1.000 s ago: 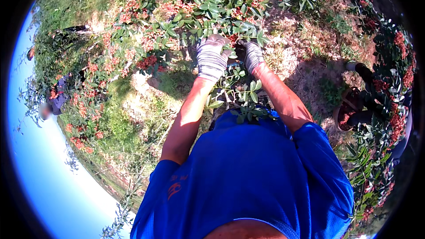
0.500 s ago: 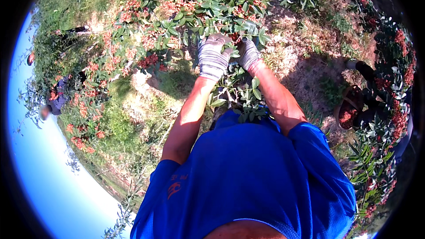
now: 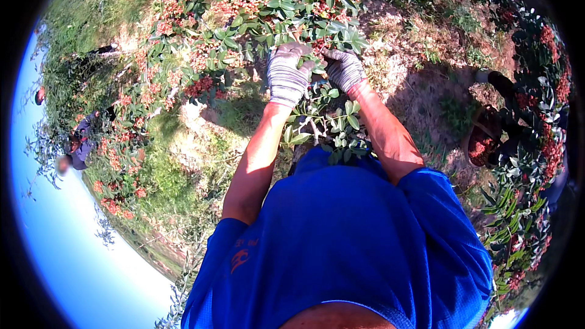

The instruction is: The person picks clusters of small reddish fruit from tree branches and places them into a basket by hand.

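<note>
Both my hands wear grey-and-white striped gloves and work side by side in a shrub with green leaves and many red berry clusters. My left hand is closed among the leaves; what its fingers hold is hidden. My right hand has its fingers bent in toward a small red berry cluster between the hands, and its fingertips close on it. A leafy twig stands below the hands, close to my blue shirt.
On the right, a basket of red berries stands beside a person in dark clothes, partly hidden by a berry-laden bush. Another person is at the far left among bushes. Dry grass and soil lie between.
My right hand has turned and come out from under the leaves, so more of its glove shows. My left hand has shifted slightly left.
</note>
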Available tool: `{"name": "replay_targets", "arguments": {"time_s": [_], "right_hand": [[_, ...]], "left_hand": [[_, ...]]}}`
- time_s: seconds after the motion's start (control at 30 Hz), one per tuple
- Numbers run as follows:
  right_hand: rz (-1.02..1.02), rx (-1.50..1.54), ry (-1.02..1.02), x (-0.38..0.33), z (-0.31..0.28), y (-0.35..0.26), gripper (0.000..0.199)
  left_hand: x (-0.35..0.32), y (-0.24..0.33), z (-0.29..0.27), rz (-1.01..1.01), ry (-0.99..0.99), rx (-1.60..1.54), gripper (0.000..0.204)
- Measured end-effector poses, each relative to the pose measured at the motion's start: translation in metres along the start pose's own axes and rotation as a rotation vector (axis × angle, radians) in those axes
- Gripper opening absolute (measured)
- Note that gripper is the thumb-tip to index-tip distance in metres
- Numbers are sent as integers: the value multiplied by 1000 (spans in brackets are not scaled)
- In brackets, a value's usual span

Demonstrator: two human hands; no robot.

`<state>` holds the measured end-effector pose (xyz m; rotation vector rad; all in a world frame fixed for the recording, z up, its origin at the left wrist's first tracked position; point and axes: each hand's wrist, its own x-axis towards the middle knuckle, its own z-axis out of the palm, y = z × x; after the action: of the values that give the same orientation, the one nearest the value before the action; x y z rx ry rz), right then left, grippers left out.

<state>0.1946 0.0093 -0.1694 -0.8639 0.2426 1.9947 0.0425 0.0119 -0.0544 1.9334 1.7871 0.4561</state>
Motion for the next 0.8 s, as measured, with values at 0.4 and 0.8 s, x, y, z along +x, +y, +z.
{"name": "replay_targets", "arguments": {"time_s": [0.4,0.8], "right_hand": [[-99,-419,210,-11,4,-17,7],[-95,-494,332,10,8,-20,13]], "left_hand": [[-1,2,-5,-3,-27,17,32],[4,4,-5,-24,-45,-9,30]]}}
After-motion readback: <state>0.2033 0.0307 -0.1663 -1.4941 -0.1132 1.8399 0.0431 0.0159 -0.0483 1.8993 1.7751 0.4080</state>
